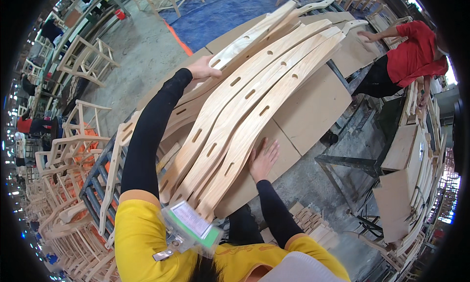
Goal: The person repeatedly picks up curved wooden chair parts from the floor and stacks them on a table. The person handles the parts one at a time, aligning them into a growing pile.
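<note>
Several long, curved wooden chair legs [257, 96] with oval slots lie side by side in front of me, slanting from near my chest to the far right. My left hand [203, 69] is closed on the near end of another slotted chair leg [245, 39], which lies at the upper left of the row. My right hand [264, 159] has its fingers spread, against the right edge of the row and over the cardboard [313, 108] beneath. Part of the left hand's fingers is hidden by the wood.
A person in a red shirt [416, 51] stands at the right, one hand reaching toward the cardboard. A roller conveyor [95, 191] runs at lower left, beside stacked wooden chair frames [63, 223]. A metal stand [347, 162] is at right. A badge [193, 225] hangs before me.
</note>
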Tool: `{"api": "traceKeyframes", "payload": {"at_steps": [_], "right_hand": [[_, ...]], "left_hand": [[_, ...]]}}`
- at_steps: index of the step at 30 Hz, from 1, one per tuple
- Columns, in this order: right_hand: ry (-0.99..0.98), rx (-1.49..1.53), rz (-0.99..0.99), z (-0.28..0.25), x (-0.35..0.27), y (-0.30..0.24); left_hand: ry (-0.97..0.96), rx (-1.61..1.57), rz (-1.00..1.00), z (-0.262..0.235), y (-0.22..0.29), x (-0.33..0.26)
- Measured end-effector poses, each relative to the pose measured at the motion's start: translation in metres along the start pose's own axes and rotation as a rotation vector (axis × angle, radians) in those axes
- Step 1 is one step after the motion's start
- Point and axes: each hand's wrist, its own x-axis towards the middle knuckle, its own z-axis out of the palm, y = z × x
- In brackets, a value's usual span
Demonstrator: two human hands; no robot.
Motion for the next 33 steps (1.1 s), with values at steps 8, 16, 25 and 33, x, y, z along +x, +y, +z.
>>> {"api": "traceKeyframes", "payload": {"at_steps": [8,16,25,33], "right_hand": [[-0.089,0.002,0.069,0.004,0.002,0.0],[-0.094,-0.043,0.035,-0.003,0.004,-0.004],[-0.01,-0.071,-0.007,0.006,-0.001,-0.004],[0.051,-0.066,-0.039,0.007,-0.008,-0.003]], "left_hand": [[-0.081,0.087,0.031,0.005,0.017,0.052],[0.13,0.257,-0.098,0.052,0.0,0.095],[0.012,0.071,-0.093,0.048,0.001,0.057],[0.006,0.321,-0.014,0.019,-0.021,-0.059]]}}
